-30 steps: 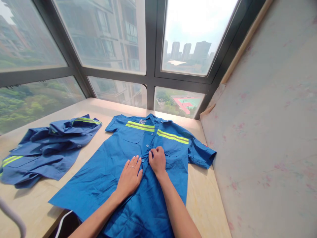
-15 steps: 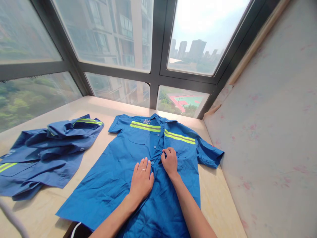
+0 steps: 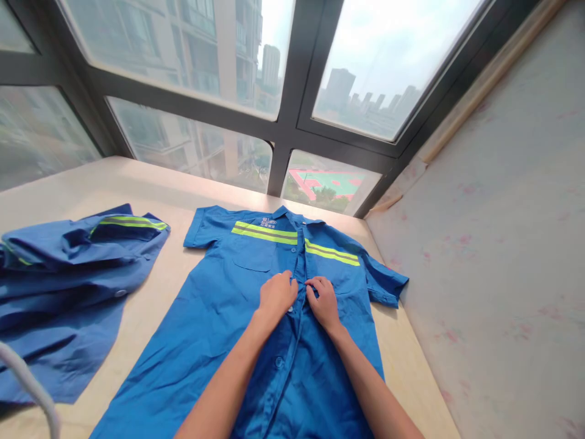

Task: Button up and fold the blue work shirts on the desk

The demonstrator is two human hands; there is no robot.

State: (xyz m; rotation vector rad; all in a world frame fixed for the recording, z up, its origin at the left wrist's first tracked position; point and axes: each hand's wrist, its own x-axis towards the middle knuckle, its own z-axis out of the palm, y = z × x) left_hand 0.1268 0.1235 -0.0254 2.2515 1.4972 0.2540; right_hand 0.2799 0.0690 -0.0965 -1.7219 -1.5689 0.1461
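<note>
Head view: blue shirt (image 3: 205,323) lay spread on the surface (image 3: 409,366), 3 visible buttons (image 3: 279,362) unfastened; left hand (image 3: 277,296) and right hand (image 3: 323,302), just apart, pinched its open front.

Blue short-sleeved cloth shirt (image 3: 219,305) on a pale wooden tabletop (image 3: 158,189), crumpled blue cloth garment (image 3: 59,299) to its left.

The shirt lies front up, its collar (image 3: 280,211) at the far end, toward the grey-framed glass windows (image 3: 283,135) behind the tabletop. A bare strip of tabletop separates shirt and garment (the garment runs out of view at the left). A pale, curved, tube-like cord (image 3: 30,378) crosses in front of the garment, at the near left. On the right stands the white floral-patterned wall (image 3: 493,256), just beside the shirt's sleeve end. The left hand (image 3: 278,294) and right hand (image 3: 323,302) are at the shirt's middle, one on each side of its front opening.
</note>
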